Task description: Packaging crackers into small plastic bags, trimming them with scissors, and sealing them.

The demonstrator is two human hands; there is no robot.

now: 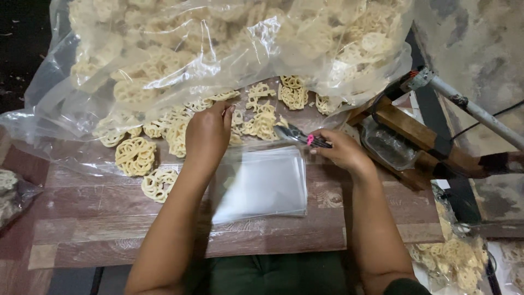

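My left hand [207, 136] reaches among pale lattice-shaped crackers [262, 123] spilled from a big clear plastic sack [180, 49], its fingers closing over a few of them. My right hand [344, 150] grips the top edge of a small clear plastic bag [262, 183] that lies on a stack of the same bags. A dark tool with a pink part [305, 138] lies at its fingertips. More loose crackers [135, 155] rest on the wooden table to the left.
A wooden table [109, 218] holds everything. At the right stands a wooden-based sealer with a metal lever arm [464, 104]. A filled bag of crackers [453, 259] lies lower right. Another bag [11, 194] sits at the left edge.
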